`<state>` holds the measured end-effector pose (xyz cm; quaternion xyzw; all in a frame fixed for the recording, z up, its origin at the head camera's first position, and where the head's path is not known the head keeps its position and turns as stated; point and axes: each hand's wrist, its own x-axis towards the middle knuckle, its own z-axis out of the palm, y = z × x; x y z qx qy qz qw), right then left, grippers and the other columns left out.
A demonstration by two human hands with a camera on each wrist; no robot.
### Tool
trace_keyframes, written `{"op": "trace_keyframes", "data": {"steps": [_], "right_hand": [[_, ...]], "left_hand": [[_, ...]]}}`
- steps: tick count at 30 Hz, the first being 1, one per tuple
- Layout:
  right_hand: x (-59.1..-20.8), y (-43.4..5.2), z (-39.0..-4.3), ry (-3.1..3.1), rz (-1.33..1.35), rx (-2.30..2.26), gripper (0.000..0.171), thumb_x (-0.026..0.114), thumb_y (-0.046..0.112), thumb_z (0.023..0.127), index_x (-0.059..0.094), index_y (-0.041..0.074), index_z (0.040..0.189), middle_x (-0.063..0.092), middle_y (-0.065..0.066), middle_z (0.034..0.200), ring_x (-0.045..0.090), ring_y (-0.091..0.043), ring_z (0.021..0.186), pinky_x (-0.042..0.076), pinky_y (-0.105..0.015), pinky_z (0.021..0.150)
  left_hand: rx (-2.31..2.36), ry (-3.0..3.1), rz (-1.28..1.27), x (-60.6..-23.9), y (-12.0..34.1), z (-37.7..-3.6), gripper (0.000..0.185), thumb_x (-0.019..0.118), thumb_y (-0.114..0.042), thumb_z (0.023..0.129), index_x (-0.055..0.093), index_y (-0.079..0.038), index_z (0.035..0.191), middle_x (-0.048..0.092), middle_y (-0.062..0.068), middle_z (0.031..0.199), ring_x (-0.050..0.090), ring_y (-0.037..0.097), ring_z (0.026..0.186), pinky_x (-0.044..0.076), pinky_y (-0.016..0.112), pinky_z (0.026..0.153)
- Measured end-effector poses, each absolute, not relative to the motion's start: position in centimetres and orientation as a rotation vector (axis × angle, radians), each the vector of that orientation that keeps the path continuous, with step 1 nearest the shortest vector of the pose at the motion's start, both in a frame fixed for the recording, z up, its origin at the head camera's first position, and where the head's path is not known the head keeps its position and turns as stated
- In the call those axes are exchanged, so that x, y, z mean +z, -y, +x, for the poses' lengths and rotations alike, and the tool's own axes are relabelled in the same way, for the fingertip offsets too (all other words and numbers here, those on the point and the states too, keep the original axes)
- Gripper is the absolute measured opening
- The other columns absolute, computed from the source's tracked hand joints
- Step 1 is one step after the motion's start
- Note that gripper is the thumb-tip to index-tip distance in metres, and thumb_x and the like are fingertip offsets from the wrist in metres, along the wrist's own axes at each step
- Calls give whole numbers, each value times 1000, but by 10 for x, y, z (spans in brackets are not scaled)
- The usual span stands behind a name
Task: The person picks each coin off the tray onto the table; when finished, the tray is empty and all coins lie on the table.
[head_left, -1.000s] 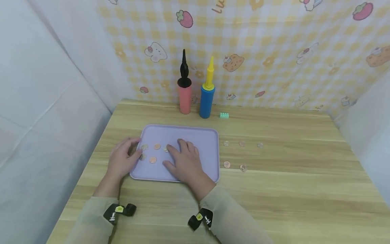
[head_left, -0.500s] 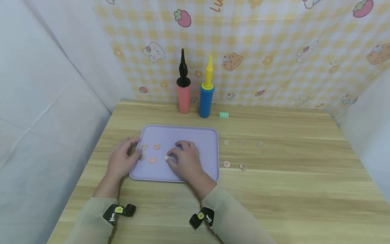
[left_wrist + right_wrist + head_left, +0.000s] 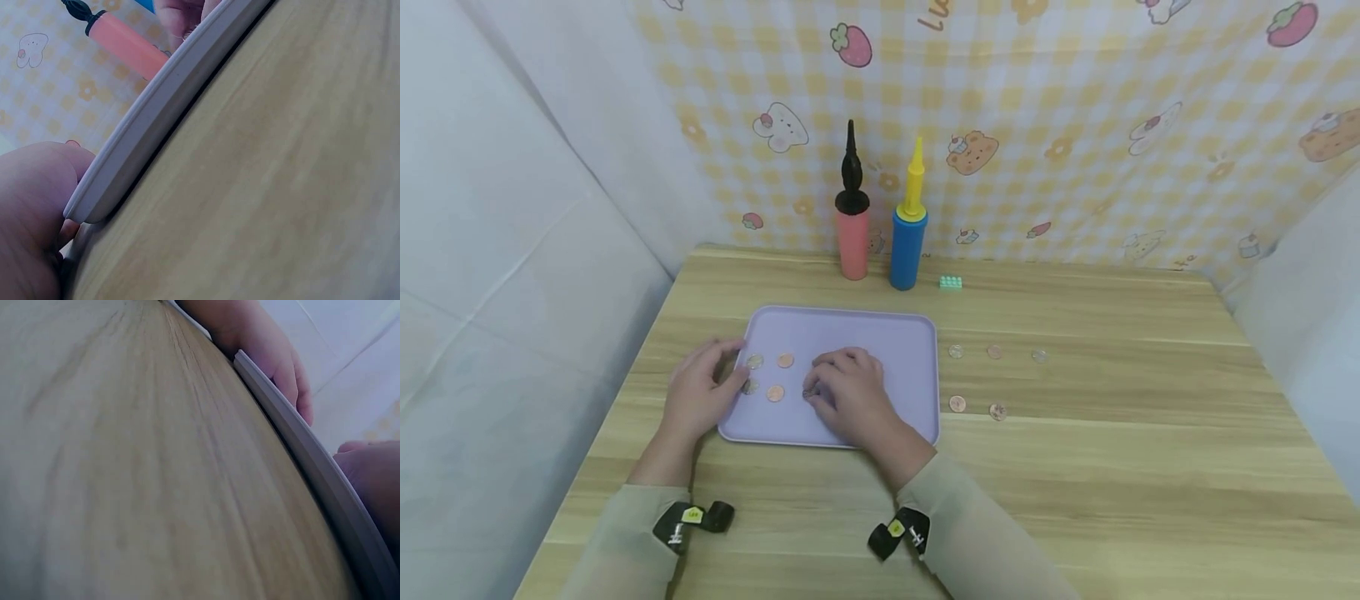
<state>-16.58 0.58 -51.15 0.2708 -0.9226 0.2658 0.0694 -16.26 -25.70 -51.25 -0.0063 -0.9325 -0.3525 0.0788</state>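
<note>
Working w/ hands apart. Gripping tray [image 3: 910,350] by its side rim w/ L hand [image 3: 698,396], prob. for steadying; pinching coin [image 3: 808,393] w/ thumb + finger of R hand [image 3: 853,400] over tray, can't tell if touching its floor. Btwn hands, can count four more coins [image 3: 775,392] flat in tray, prob. spaced for easy picking. On table [image 3: 1075,475], past R hand's outer side, can see five loose coins [image 3: 957,403]. Well beyond both hands, can see pink pump [image 3: 853,242], blue pump [image 3: 909,254], green brick [image 3: 951,282], likely parked out of the way. From L wrist, can spot fingertips below rim, hidden from head; from head only, can read coin layout; from R wrist, can't see pinch.
</note>
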Motion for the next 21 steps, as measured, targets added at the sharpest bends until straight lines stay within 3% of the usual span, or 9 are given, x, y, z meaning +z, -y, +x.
{"op": "trace_keyframes", "data": {"steps": [7, 16, 21], "right_hand": [[-515, -6, -165, 2629, 958, 786, 12, 80, 23, 97, 84, 30, 106, 79, 17, 103, 64, -12, 109, 44, -42, 98], [-517, -6, -165, 2482, 949, 1259, 30, 95, 15, 80, 85, 12, 109, 81, 2, 101, 71, -11, 95, 56, -23, 90], [-515, -7, -164, 2449, 788, 1449, 30, 96, 12, 78, 85, 10, 106, 81, 1, 98, 69, -10, 90, 57, -21, 81]], "left_hand": [[-1056, 2788, -29, -513, 258, -164, 42, 69, -20, 101, 65, -6, 141, 53, 28, 154, 35, 55, 150, 18, 75, 121], [-1040, 2745, -52, -516, 259, -164, 39, 71, -16, 100, 68, -5, 137, 61, 25, 147, 38, 53, 150, 19, 73, 122], [-1041, 2748, -55, -516, 259, -164, 39, 70, -17, 100, 67, -5, 138, 61, 25, 148, 37, 54, 150, 19, 73, 122]]}}
